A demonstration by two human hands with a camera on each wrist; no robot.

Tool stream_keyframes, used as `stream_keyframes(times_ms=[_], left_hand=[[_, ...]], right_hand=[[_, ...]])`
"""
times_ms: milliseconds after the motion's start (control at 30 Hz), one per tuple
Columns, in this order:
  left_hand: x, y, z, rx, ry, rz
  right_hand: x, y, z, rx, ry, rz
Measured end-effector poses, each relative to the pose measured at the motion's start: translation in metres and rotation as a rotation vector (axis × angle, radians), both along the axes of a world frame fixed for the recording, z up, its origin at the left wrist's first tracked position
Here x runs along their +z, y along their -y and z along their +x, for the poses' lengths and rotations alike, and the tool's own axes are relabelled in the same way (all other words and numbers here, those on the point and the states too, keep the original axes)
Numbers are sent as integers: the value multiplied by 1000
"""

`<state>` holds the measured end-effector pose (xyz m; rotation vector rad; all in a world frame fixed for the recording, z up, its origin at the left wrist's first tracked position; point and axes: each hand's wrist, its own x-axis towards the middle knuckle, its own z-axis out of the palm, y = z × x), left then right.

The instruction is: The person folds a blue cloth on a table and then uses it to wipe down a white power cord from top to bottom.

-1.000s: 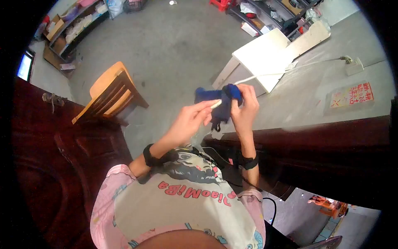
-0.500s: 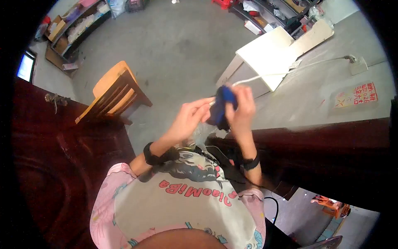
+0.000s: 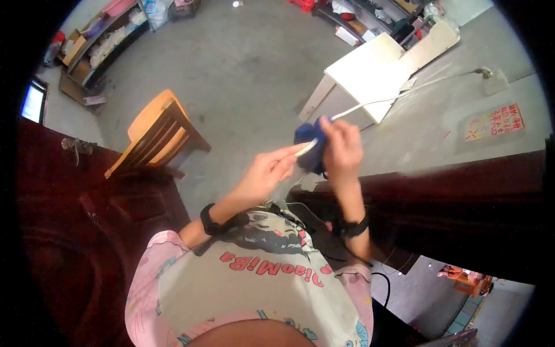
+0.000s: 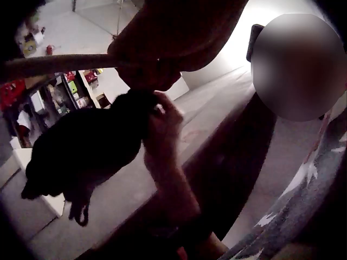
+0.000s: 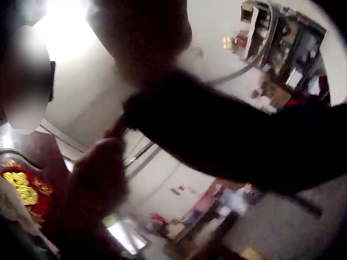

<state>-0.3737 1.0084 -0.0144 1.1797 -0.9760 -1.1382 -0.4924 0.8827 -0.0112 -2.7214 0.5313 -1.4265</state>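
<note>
In the head view, my left hand (image 3: 265, 176) pinches a slim white cable (image 3: 307, 148) between thumb and fingertips. The cable lies across the front of a dark blue soft cloth item (image 3: 310, 134). My right hand (image 3: 345, 151), slightly blurred, grips that item along its right side. The left wrist view has the item (image 4: 87, 149) as a dark silhouette with a small loop hanging from its lower edge, and my right hand (image 4: 164, 127) around its upper end. From the right wrist, the item (image 5: 217, 130) stretches out dark below my right hand (image 5: 146, 38).
A white cord (image 3: 399, 99) runs from a wall socket (image 3: 496, 82) past a white cabinet (image 3: 370, 72) towards the hands. To the left stand a wooden chair (image 3: 159, 136) and a dark red door (image 3: 92, 220). Loaded shelves (image 3: 110, 43) line the far side.
The blue item was spread flat to the left, then turned edge-on with the cable's tip at its side. Now the cable crosses in front of it. The left hand has barely moved.
</note>
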Motion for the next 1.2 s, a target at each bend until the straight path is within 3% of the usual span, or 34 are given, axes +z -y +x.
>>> stream_keyframes(times_ms=[67,167,300,367,433,567,667,800,933,1067,1200], left_hand=[[5,-4,-2,-2,31,17],[2,0,-6,27,88,5],[-9,-6,-10,70,134,6],[-9,0,-9,96,170,3],[-14,2,-9,122,48,-52],[-12,1,-6,148,30,-49],[-13,4,-3,158,32,-47],[-7,-2,-3,191,22,-39],[-11,-3,-2,188,31,-45],[4,-5,-2,145,-15,-69],[-6,-3,0,185,70,-22]], right_hand=[[1,6,-5,-33,-85,-33],[-3,-15,-7,221,-26,-135],[-7,0,-11,45,-63,-98],[-12,-10,-14,180,-17,-175],[-9,-18,-12,266,-12,-258],[-15,6,-9,106,-17,-190],[-9,-16,-1,272,-7,-292],[-8,11,1,132,-30,-113],[-2,-12,3,376,29,127],[2,7,3,192,56,302],[4,-24,5,349,63,288]])
